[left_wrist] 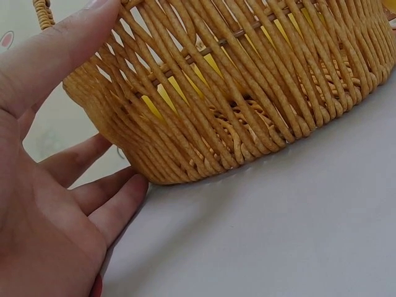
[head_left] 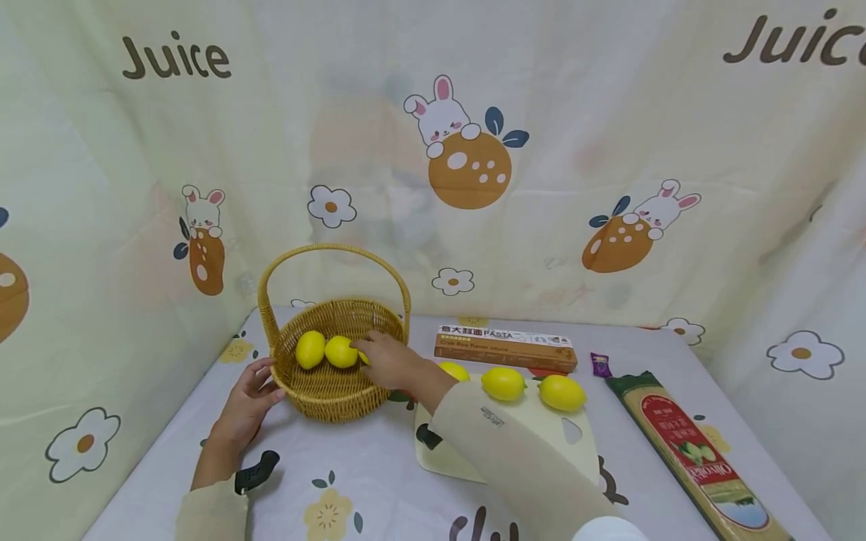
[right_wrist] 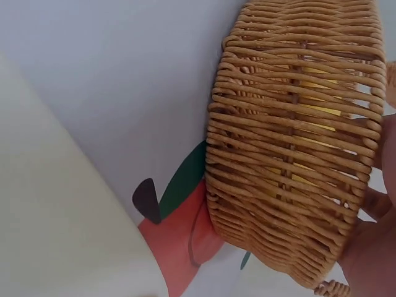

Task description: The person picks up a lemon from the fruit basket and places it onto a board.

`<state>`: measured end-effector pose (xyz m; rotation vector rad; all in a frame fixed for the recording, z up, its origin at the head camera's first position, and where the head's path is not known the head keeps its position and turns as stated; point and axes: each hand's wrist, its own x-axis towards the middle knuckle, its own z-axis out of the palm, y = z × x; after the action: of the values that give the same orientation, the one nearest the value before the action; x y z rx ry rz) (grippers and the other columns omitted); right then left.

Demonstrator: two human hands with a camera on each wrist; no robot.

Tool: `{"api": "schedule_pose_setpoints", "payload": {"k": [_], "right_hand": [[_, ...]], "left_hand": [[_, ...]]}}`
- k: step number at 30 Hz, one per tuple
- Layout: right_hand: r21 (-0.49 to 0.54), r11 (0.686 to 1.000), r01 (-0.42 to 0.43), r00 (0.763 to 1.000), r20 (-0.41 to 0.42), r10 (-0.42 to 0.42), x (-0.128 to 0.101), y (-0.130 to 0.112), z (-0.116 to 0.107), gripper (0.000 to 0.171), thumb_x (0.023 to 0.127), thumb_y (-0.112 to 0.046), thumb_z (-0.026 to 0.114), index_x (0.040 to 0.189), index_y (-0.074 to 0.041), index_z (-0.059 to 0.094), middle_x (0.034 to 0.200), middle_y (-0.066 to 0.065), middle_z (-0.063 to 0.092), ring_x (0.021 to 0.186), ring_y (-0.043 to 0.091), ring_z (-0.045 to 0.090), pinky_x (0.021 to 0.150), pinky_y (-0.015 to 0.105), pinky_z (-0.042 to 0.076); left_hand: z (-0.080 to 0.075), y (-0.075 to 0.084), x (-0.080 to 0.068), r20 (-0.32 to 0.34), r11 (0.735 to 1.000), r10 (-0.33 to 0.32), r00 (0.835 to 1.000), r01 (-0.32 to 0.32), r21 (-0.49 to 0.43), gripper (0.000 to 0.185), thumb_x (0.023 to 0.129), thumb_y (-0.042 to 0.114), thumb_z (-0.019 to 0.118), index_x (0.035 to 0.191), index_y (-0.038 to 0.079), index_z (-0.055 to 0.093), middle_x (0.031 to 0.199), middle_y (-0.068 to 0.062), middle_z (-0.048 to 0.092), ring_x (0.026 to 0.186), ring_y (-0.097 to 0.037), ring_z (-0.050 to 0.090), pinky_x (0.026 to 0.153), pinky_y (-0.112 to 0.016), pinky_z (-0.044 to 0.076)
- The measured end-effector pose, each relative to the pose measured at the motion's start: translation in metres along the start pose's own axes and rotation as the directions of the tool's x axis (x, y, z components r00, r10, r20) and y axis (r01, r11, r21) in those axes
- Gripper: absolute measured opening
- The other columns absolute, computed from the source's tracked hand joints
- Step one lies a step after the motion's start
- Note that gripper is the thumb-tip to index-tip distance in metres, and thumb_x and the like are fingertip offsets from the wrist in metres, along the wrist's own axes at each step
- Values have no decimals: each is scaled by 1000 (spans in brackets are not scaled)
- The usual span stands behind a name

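A wicker basket [head_left: 331,402] with a tall arched handle stands at the left of the table. My left hand [head_left: 249,402] holds its left side; in the left wrist view the thumb [left_wrist: 68,46] lies along the upper weave while other fingers touch the wall lower down. Two yellow lemons, a left lemon [head_left: 310,350] and a right lemon [head_left: 341,352], lie inside. My right hand [head_left: 389,361] reaches over the right rim and holds another lemon [head_left: 364,358], mostly hidden under its fingers. The right wrist view shows the basket's weave [right_wrist: 291,142] with part of that hand behind.
A cream cutting board [head_left: 449,462] lies to the right, partly under my right sleeve. Three lemons are there: a near-hidden lemon [head_left: 455,370], a middle lemon [head_left: 504,383] and a right lemon [head_left: 562,393]. Behind sits a pasta box [head_left: 505,349]; rightward are a purple packet [head_left: 600,365] and a long pasta bag [head_left: 697,458].
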<state>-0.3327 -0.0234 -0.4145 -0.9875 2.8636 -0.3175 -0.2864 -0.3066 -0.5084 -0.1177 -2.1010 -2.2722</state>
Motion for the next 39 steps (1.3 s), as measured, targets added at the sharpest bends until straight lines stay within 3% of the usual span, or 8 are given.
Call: {"api": "schedule_pose_setpoints", "payload": {"k": [8, 13, 20, 31, 39], "right_hand": [[-38, 996, -83, 996, 11, 83, 14, -8, 5, 58, 97, -27, 60, 150, -22, 38, 153, 8, 31, 140, 28, 30, 107, 45, 37], [-85, 990, -109, 994, 4, 109, 21, -5, 10, 61, 96, -29, 60, 151, -19, 36, 156, 12, 25, 142, 31, 24, 111, 43, 31], [-112, 979, -171, 985, 9, 174, 29, -2, 16, 62, 96, -32, 59, 152, -20, 34, 157, 12, 24, 142, 31, 26, 111, 42, 31], [-99, 979, -179, 984, 6, 180, 29, -3, 17, 64, 94, -31, 63, 151, -22, 35, 157, 9, 24, 140, 31, 29, 109, 44, 34], [-124, 977, -175, 984, -19, 174, 31, -4, 17, 63, 91, -29, 68, 148, -21, 42, 154, 10, 29, 138, 27, 33, 107, 41, 37]], "left_hand": [[1, -1, -1, 1, 1000, 2, 1000, -2, -25, 64, 90, -1, 66, 143, 10, 31, 157, -19, 17, 136, -39, 29, 90, -14, 44], [1, 0, 0, 1, 1000, -1, 1000, 1, -17, 65, 90, 0, 67, 143, 10, 31, 157, -18, 18, 136, -38, 30, 91, -15, 44], [2, 0, 0, -11, 1000, -11, 1000, 11, 4, 64, 91, 1, 66, 144, 10, 30, 158, -17, 18, 136, -36, 31, 91, -14, 43], [2, 0, -1, -10, 1000, -5, 1000, 5, 2, 63, 91, 0, 65, 143, 10, 31, 157, -17, 19, 138, -37, 29, 96, -18, 42], [1, -1, 1, -9, 1000, 12, 1000, -12, -3, 62, 90, -2, 66, 141, 11, 34, 156, -19, 19, 137, -39, 28, 90, -15, 45]]}}
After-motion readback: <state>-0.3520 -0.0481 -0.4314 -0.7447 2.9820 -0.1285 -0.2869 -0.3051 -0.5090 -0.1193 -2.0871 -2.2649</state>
